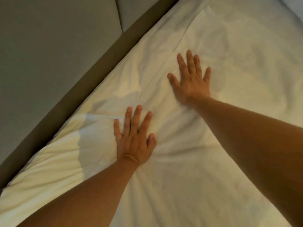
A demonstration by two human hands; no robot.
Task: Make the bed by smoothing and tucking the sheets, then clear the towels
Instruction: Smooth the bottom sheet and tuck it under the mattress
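A white sheet (188,177) covers the bed and fills most of the head view, with creases fanning out around my hands. My left hand (134,140) lies flat on it near the middle, palm down, fingers spread, pressing the fabric. Farther up and to the right, my right hand (191,81) also rests flat with fingers apart, next to a long fold line (183,40) that runs toward the top. Neither hand holds anything. No towels are in view.
A brown bed frame edge (78,89) runs diagonally along the sheet's left side. Beyond it are grey padded panels (49,38). A second white fabric layer (291,7) shows at the top right corner.
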